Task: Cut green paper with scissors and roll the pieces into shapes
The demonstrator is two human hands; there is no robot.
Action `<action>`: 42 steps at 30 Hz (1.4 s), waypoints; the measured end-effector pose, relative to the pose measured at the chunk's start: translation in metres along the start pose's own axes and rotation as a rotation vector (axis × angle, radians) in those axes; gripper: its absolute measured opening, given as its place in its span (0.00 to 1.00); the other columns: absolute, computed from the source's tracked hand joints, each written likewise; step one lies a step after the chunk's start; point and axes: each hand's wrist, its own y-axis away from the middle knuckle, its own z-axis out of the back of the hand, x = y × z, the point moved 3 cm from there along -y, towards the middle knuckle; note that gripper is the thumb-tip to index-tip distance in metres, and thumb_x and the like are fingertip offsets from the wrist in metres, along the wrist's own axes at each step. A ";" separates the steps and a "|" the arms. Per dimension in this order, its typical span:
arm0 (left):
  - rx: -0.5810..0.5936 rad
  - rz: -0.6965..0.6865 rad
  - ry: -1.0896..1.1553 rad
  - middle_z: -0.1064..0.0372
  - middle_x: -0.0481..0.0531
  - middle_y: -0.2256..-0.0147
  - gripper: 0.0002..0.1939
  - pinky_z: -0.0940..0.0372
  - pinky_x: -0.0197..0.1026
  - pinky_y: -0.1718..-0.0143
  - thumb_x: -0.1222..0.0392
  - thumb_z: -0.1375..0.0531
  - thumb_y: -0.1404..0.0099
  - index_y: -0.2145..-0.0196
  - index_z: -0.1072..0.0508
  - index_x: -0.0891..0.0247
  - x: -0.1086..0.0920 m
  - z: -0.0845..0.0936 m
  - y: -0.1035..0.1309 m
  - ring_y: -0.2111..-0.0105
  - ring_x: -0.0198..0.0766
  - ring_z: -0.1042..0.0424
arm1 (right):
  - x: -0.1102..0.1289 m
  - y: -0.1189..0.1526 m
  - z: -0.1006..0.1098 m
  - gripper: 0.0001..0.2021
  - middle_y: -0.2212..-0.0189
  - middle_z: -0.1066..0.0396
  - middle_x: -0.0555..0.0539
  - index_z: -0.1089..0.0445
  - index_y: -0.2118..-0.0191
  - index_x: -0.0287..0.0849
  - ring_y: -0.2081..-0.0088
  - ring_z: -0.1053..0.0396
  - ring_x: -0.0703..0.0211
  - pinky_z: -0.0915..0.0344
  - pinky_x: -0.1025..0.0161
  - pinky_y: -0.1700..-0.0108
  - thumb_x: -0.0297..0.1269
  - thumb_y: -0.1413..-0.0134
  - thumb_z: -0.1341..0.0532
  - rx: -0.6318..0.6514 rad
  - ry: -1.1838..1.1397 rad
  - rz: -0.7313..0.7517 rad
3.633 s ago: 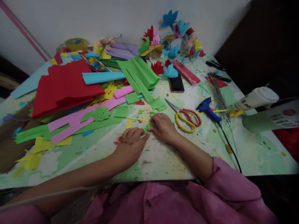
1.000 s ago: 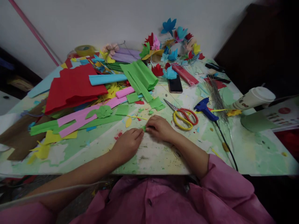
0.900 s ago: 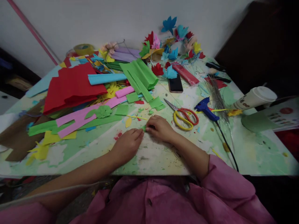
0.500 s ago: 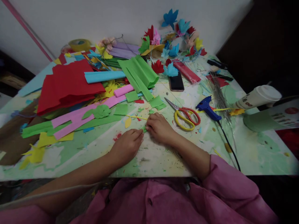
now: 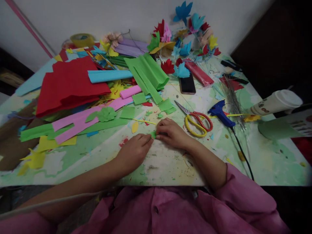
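A small piece of green crepe paper (image 5: 153, 134) shows between my fingertips, close to the tabletop. My left hand (image 5: 135, 149) pinches its left side, with the fingers pressed together. On the other side my right hand (image 5: 172, 134) has its fingers curled onto the same piece; they cover part of it. A thin yellow strip (image 5: 143, 121) runs up to the right hand's knuckles. Just right of that hand lie scissors (image 5: 196, 122) with red and yellow handles. Cut green squares (image 5: 127, 112) and a yellow petal-shaped piece (image 5: 134, 127) lie beyond my left hand.
To the right are a blue glue gun (image 5: 222, 113) with a black cord, wires (image 5: 232, 94) and a paper cup (image 5: 276, 102). A phone (image 5: 187, 85) lies near paper flowers (image 5: 181, 70) at the back. Red crepe paper (image 5: 70, 86) and green crepe paper (image 5: 148, 73) are piled left and centre.
The view has shifted slightly. My fingertips have parted a little, so more of the green piece shows between them. Both hands keep their hold on it.
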 end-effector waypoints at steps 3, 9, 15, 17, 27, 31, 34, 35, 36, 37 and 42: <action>0.049 -0.013 -0.021 0.34 0.60 0.52 0.16 0.37 0.49 0.57 0.65 0.54 0.33 0.52 0.32 0.67 0.000 0.001 -0.001 0.57 0.45 0.36 | -0.001 -0.001 -0.001 0.08 0.66 0.34 0.45 0.31 0.68 0.40 0.61 0.41 0.55 0.46 0.59 0.57 0.40 0.44 0.42 -0.018 -0.001 -0.012; 0.092 -0.026 -0.065 0.33 0.60 0.52 0.15 0.37 0.49 0.56 0.65 0.54 0.33 0.52 0.32 0.68 -0.002 0.004 -0.003 0.57 0.45 0.35 | 0.002 -0.005 -0.007 0.08 0.67 0.35 0.45 0.33 0.70 0.39 0.61 0.42 0.54 0.47 0.58 0.58 0.37 0.43 0.43 -0.009 0.122 -0.124; 0.060 -0.024 -0.030 0.33 0.59 0.52 0.16 0.37 0.49 0.55 0.65 0.55 0.32 0.53 0.32 0.67 -0.003 0.002 0.000 0.56 0.44 0.35 | 0.010 -0.006 -0.007 0.07 0.66 0.36 0.43 0.34 0.70 0.40 0.60 0.44 0.53 0.48 0.57 0.58 0.34 0.44 0.45 0.006 0.169 -0.144; 0.043 -0.023 -0.004 0.33 0.60 0.53 0.16 0.37 0.49 0.54 0.65 0.56 0.32 0.54 0.32 0.68 -0.002 0.001 0.001 0.56 0.45 0.35 | 0.011 -0.006 -0.006 0.06 0.65 0.36 0.43 0.35 0.70 0.39 0.60 0.44 0.53 0.48 0.56 0.58 0.33 0.45 0.46 0.016 0.171 -0.142; -0.032 -0.029 0.016 0.32 0.59 0.53 0.15 0.38 0.49 0.52 0.64 0.54 0.32 0.55 0.31 0.69 0.000 0.003 0.003 0.55 0.44 0.35 | 0.013 -0.009 -0.009 0.06 0.66 0.37 0.43 0.36 0.71 0.40 0.62 0.45 0.53 0.49 0.56 0.59 0.32 0.46 0.47 0.021 0.223 -0.148; -0.042 -0.044 0.033 0.32 0.59 0.53 0.15 0.39 0.50 0.50 0.63 0.54 0.32 0.55 0.32 0.69 0.000 0.003 0.004 0.54 0.44 0.35 | 0.014 -0.009 -0.010 0.06 0.66 0.37 0.42 0.36 0.70 0.40 0.62 0.45 0.52 0.49 0.56 0.60 0.33 0.45 0.47 0.013 0.263 -0.141; -0.043 -0.013 0.074 0.33 0.60 0.53 0.15 0.40 0.51 0.49 0.62 0.54 0.32 0.53 0.33 0.69 0.000 0.002 0.004 0.53 0.45 0.36 | 0.014 -0.009 -0.011 0.07 0.65 0.37 0.42 0.36 0.70 0.39 0.61 0.44 0.52 0.49 0.56 0.60 0.33 0.45 0.48 0.009 0.280 -0.138; -0.043 0.007 0.082 0.33 0.61 0.53 0.15 0.40 0.51 0.49 0.62 0.53 0.32 0.52 0.33 0.69 0.000 0.002 0.004 0.53 0.45 0.36 | 0.014 -0.009 -0.011 0.07 0.65 0.37 0.42 0.36 0.70 0.39 0.61 0.44 0.52 0.49 0.56 0.60 0.33 0.45 0.48 0.008 0.286 -0.137; -0.039 0.026 0.087 0.33 0.61 0.53 0.15 0.40 0.50 0.50 0.62 0.52 0.33 0.52 0.34 0.69 0.001 0.002 0.004 0.53 0.45 0.36 | 0.014 -0.009 -0.011 0.07 0.66 0.37 0.42 0.35 0.70 0.39 0.62 0.44 0.52 0.49 0.56 0.60 0.33 0.44 0.48 0.006 0.291 -0.136; -0.029 0.038 0.088 0.34 0.61 0.54 0.16 0.40 0.50 0.50 0.62 0.52 0.33 0.51 0.35 0.69 0.001 0.002 0.003 0.54 0.45 0.36 | 0.014 -0.009 -0.011 0.07 0.66 0.37 0.42 0.35 0.70 0.39 0.62 0.44 0.52 0.49 0.56 0.61 0.33 0.44 0.48 0.005 0.295 -0.136; 0.047 -0.042 0.050 0.34 0.60 0.55 0.19 0.40 0.50 0.52 0.67 0.53 0.34 0.47 0.38 0.68 0.000 0.002 0.001 0.56 0.45 0.37 | 0.013 -0.009 -0.012 0.07 0.66 0.37 0.42 0.36 0.71 0.40 0.62 0.44 0.52 0.49 0.57 0.61 0.33 0.45 0.48 0.001 0.307 -0.129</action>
